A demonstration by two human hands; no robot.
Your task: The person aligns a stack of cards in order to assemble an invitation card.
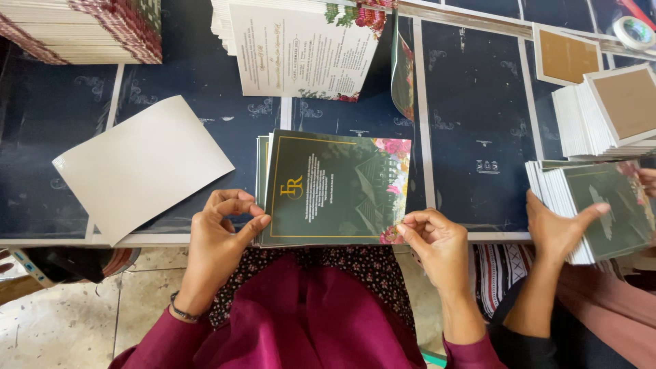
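Your left hand (219, 229) and right hand (437, 239) pinch the near corners of the green card stack (335, 188), which lies between them, long axis running side to side.

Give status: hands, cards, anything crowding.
Left hand and right hand pinch the green card stack at its near corners. Blank sheet lies left. Co-worker's hand on another stack, right.
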